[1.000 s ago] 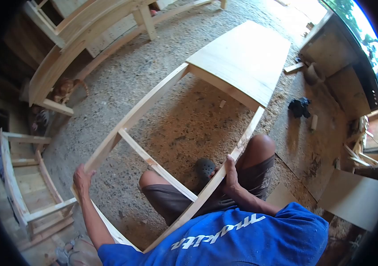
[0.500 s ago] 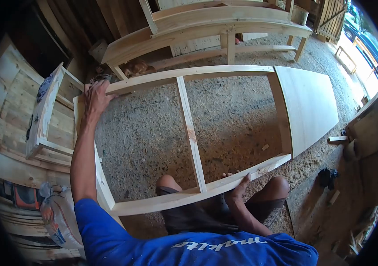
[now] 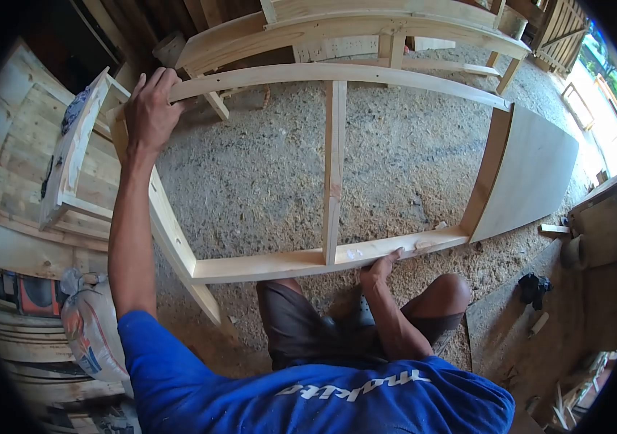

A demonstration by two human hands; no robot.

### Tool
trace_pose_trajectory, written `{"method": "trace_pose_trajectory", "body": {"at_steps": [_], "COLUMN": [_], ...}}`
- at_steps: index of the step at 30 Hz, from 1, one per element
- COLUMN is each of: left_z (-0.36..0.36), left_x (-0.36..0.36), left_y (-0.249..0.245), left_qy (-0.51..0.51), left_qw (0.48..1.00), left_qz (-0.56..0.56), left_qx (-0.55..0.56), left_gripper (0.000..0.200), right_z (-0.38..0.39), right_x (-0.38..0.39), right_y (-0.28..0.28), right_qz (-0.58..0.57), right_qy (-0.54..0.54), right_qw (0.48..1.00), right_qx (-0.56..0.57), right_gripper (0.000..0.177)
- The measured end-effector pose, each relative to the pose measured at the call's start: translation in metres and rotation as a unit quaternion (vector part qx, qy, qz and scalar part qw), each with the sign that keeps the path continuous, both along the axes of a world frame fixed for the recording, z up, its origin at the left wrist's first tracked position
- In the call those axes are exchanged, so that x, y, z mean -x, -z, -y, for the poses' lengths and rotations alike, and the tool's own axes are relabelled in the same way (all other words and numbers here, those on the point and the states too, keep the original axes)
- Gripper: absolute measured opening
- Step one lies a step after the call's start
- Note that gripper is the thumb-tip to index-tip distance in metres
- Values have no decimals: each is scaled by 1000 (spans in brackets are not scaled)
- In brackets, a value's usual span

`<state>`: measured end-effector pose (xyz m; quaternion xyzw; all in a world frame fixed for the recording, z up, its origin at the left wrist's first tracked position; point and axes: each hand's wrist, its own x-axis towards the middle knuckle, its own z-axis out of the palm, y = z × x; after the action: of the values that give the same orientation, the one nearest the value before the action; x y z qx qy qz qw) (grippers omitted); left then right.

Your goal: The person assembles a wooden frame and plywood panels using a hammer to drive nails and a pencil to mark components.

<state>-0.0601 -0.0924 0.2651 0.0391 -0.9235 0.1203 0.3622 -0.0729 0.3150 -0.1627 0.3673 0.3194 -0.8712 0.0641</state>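
Note:
A wooden frame [image 3: 272, 266] of pale boards, with one crosspiece [image 3: 334, 166] between its long rails, is held tilted in front of my knees. A flat, tapering plywood panel [image 3: 540, 173] covers its right end. My left hand [image 3: 153, 108] is wrapped round the far left corner, its fingers over the top of the rail. Lower and to the right, my right hand [image 3: 383, 266] grips the near rail from beneath, with the thumb on the wood and the other fingers mostly hidden. A short wooden leg [image 3: 210, 304] sticks out below the near left corner.
Behind the frame stands a long wooden bench [image 3: 352, 32]. A smaller wooden frame piece [image 3: 77, 155] leans at the left, above a filled sack [image 3: 95, 329]. Shavings litter the ground [image 3: 265, 166]. A dark object [image 3: 534, 289] and wood offcuts lie at the right.
The frame has tilted, its far rail rising and the whole piece shifting right. The near rail has lifted away from my knees, and both hands have moved up with it.

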Motion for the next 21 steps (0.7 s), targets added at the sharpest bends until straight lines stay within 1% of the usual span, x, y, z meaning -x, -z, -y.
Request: {"method": "trace_pose_trajectory", "body": {"at_steps": [2,3,4,7,8,9,10,11,13,14,17,18,19,21], "left_z": [-10,-17,-24,-46,-49,-54,-61,-68,-68,-72,-82,-84,-88,-103], "left_x": [-4,-4,-6,-9,-13,-16,-22,-29,-38,-44,-55,-54,-54,-49], "left_y": [-13,-26,-39,-73,-82,-88,-94,-99,-102,-105,-108,-108,-109,-118], "left_qy": [29,29,32,37,37,52,43,32,34,43,66,61,62,74], "left_qw": [999,998,998,994,995,995,995,994,991,993,994,994,994,996], "left_qz": [-34,-46,-57,-98,-86,-89,-86,-83,-79,-65,-48,-44,-44,14], "left_qx": [6,11,18,35,23,17,39,62,100,87,78,82,79,45], "left_gripper": [31,30,31,31,26,28,29,31,35,38,40,42,42,45], "right_z": [3,6,9,15,19,24,30,34,46,48,49,48,44,40], "right_x": [-4,3,8,23,34,45,54,63,75,77,76,73,69,68], "right_y": [-36,-48,-48,-56,-51,-35,-34,-33,-45,-50,-38,-41,-43,-54], "right_qz": [-9,-21,-46,-92,-107,-122,-118,-123,-12,11,-10,-42,-42,-42], "right_qy": [9,15,20,8,11,13,31,42,63,58,56,59,61,36], "right_qw": [1000,999,999,989,986,983,986,984,992,992,994,992,992,990], "right_qx": [6,19,14,114,124,134,114,120,112,108,93,105,102,129], "right_gripper": [87,86,85,82,84,85,86,86,79,75,73,72,72,72]}}
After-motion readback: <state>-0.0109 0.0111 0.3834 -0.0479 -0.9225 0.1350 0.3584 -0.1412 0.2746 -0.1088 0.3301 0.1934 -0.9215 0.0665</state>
